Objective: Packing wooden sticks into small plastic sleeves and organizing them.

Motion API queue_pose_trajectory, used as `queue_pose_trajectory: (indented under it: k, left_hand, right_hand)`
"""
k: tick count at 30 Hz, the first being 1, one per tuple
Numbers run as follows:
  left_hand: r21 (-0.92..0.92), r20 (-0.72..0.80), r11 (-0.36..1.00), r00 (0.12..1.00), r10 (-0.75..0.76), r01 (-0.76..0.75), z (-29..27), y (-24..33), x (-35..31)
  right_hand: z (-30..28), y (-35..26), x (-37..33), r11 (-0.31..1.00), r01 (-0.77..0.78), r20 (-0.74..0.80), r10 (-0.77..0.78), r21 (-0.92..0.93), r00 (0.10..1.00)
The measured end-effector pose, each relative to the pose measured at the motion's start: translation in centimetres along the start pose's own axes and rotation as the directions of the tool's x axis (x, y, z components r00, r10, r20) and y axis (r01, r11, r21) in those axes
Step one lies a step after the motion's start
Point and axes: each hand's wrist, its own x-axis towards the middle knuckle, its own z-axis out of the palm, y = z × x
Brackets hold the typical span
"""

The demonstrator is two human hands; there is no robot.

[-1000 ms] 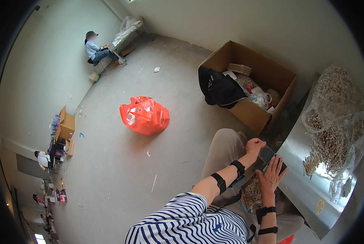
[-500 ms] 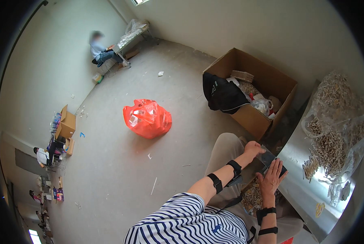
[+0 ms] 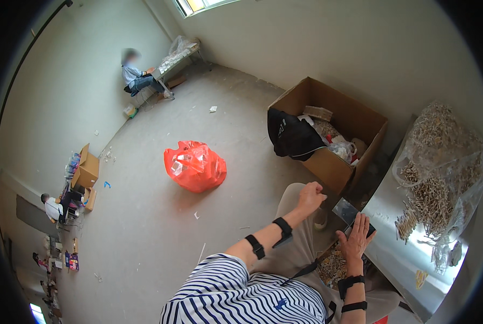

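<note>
Evidently the two hands are doing different jobs, for they are apart. The right hand (image 3: 356,236) lies spread, fingers long and straight, over a dark block (image 3: 370,229) at the near edge of the metal-topped desk (image 3: 384,208) — probably laid flat so its weight steadies the block without needing a grip. A grey, see-through plate (image 3: 346,209) juts out beyond those fingers on the left hand's side, perhaps placed that way to leave it within easy reach.

The left hand (image 3: 310,198) hangs in the air over the knee, its fingers curled, near the plate but not touching it; whether anything small is pinched there I cannot tell.

Farther back on the desk, a heap of thin sticks (image 3: 433,202) spills from a clear plastic bag (image 3: 463,175), likely left open-mouthed to keep the sticks handy. Between the legs, below the desk edge, sits a pile of small brownish bits (image 3: 332,267) — a spot that seems chosen to catch whatever drops from the block.
</note>
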Motion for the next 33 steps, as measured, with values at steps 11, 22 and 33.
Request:
queue_pose_trajectory:
  k: [11, 22, 33]
  left_hand:
    - [0.596, 0.085, 0.796, 0.995, 0.061, -0.100, -5.6, -4.0, -4.8]
    - [0.554, 0.261, 0.809, 0.964, 0.056, -0.197, -6.4, -4.1, -8.8]
    - [0.579, 0.467, 0.740, 0.883, 0.042, -0.342, -9.9, -0.2, -12.1]
  right_hand:
    - [-3.5, 6.0, -4.0, 0.998, -0.049, -0.187, 0.041, -0.037, 0.982]
    - [-4.8, 22.2, -24.9, 0.736, -0.673, -0.202, 0.649, -0.074, 0.733]
    - [-5.6, 15.0, -26.1, 0.797, -0.601, -0.180, 0.601, 0.063, 0.779]
